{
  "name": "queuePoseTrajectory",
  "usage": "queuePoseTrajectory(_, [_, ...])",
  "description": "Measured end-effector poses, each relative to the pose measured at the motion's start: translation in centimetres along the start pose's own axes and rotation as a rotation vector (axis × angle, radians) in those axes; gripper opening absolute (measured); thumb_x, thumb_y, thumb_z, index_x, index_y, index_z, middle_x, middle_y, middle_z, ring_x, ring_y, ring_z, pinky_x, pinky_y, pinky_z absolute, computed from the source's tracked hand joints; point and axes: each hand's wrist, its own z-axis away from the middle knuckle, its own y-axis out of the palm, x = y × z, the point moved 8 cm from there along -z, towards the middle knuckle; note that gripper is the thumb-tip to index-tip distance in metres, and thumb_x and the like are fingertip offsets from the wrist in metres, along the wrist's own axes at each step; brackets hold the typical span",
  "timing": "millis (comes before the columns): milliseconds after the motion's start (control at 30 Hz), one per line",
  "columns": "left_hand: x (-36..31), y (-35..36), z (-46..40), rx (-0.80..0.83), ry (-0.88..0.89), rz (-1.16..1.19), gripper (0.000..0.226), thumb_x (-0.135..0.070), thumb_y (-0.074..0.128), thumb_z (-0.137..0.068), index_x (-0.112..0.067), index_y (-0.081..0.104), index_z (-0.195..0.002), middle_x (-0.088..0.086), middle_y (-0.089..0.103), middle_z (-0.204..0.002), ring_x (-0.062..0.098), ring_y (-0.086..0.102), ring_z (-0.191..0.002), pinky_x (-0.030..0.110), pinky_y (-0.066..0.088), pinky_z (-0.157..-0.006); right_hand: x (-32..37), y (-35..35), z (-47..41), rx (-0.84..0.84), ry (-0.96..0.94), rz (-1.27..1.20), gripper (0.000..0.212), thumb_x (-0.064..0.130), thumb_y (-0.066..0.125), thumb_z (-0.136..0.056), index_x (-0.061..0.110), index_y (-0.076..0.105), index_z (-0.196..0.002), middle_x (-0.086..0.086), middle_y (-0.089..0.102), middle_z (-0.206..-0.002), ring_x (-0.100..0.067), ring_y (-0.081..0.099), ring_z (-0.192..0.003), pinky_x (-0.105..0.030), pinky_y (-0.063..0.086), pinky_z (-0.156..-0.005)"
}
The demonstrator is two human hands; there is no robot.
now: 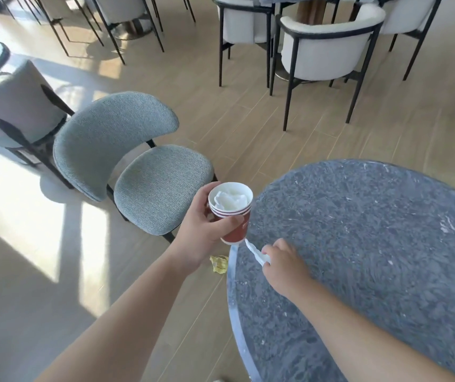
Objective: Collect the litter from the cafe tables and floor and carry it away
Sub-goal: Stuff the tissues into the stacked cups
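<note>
My left hand grips a stack of red paper cups just off the left edge of the round grey marble table. Crumpled white tissue fills the top cup. My right hand rests on the table near its left edge and pinches a white scrap of paper, which points up toward the cup's base. A crumpled yellow wrapper lies on the wooden floor below the table edge, between my two arms.
A grey-blue upholstered chair stands left of the table, with another chair behind it. White armchairs with black legs ring a table at the back right. Sunlit floor spreads at the left.
</note>
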Motion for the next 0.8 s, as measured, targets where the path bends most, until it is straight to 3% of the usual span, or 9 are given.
queuePoseTrajectory(167, [1.0,-0.3,-1.2,0.007,-0.031,-0.002,0.08,-0.033,0.088,-0.057,-0.032,0.055,-0.13,-0.01,0.071,-0.119,0.009,0.068,-0.112,0.021,0.055,-0.085,1.3,2.6,-1.5,0.094,-0.1,0.11,0.03,0.006,0.047,-0.087,0.019,0.054,-0.112,-0.001,0.036,-0.104,-0.025,0.043,-0.104,-0.033,0.034,-0.065])
queuePoseTrajectory(267, [1.3,-0.5,-1.9,0.017,-0.04,-0.013,0.081,-0.035,0.089,-0.057,-0.032,0.055,-0.13,-0.008,0.071,-0.121,0.009,0.067,-0.113,0.022,0.055,-0.087,1.4,3.5,-1.5,0.124,-0.11,0.105,0.033,0.001,0.051,-0.085,0.019,0.053,-0.114,-0.001,0.033,-0.098,-0.026,0.045,-0.097,-0.034,0.035,-0.066])
queuePoseTrajectory(400, [1.1,-1.0,-2.1,0.023,-0.039,-0.012,0.082,-0.036,0.089,-0.055,-0.03,0.056,-0.13,-0.007,0.071,-0.12,0.009,0.067,-0.112,0.023,0.055,-0.088,1.3,3.8,-1.1,0.171,-0.076,0.092,0.024,-0.002,0.049,-0.084,0.019,0.04,-0.085,-0.001,0.037,-0.092,-0.026,0.044,-0.08,-0.035,0.034,-0.064])
queuePoseTrajectory(467, [0.7,-1.4,-2.1,0.032,-0.037,-0.011,0.081,-0.035,0.089,-0.056,-0.031,0.055,-0.129,-0.012,0.072,-0.117,0.007,0.068,-0.111,0.021,0.054,-0.087,1.1,3.3,-1.1,0.19,-0.026,0.021,0.021,-0.002,0.048,-0.085,0.018,0.042,-0.084,-0.001,0.04,-0.093,-0.026,0.046,-0.081,-0.033,0.033,-0.064])
queuePoseTrajectory(600, [-0.2,-1.9,-2.5,0.057,-0.024,-0.023,0.078,-0.027,0.088,-0.062,-0.031,0.054,-0.132,-0.014,0.072,-0.116,0.004,0.068,-0.109,0.016,0.053,-0.084,1.5,-0.9,-1.3,0.046,0.121,-0.252,0.016,0.006,0.049,-0.089,0.011,0.063,-0.097,-0.002,0.054,-0.105,-0.022,0.054,-0.089,-0.03,0.035,-0.066])
queuePoseTrajectory(800, [-1.3,-2.4,-2.4,0.071,0.011,-0.036,0.074,-0.025,0.089,-0.065,-0.032,0.054,-0.13,-0.018,0.072,-0.113,0.0,0.068,-0.106,0.012,0.052,-0.081,5.7,-12.3,-1.0,-0.285,0.108,-0.538,0.012,0.016,0.055,-0.088,0.017,0.067,-0.091,0.007,0.066,-0.085,-0.014,0.058,-0.076,-0.025,0.04,-0.057])
